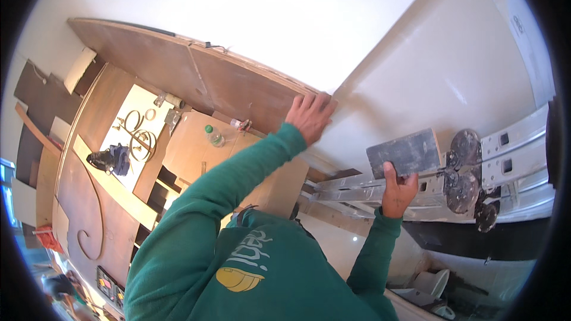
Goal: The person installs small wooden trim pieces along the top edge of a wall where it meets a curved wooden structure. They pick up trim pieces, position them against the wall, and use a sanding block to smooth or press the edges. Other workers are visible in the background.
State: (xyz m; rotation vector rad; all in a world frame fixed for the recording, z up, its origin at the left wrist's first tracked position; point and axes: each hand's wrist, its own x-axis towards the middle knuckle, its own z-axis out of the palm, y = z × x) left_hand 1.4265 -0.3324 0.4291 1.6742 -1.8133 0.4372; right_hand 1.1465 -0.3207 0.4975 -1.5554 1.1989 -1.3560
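Note:
In my right hand (399, 193) is a flat, dark grey rectangular block (404, 151), like a sanding block, with pale smudges and a light edge. My thumb lies across its face, and the other fingers are mostly hidden behind it. The block is held up in front of the white wall (440, 77). My left hand (311, 117) is raised at the end of a long brown wooden panel (244, 77), near the wall corner. Its fingers are apart and lie over the panel's top edge, with nothing held in them.
A folded metal ladder (511, 154) with dark round joints (464, 172) lies to the right. At left, a green-capped bottle (215, 135) stands on a brown board (184, 142), near coiled cables (140, 142) and a dark bag (113, 159). A person (62, 288) is at far lower left.

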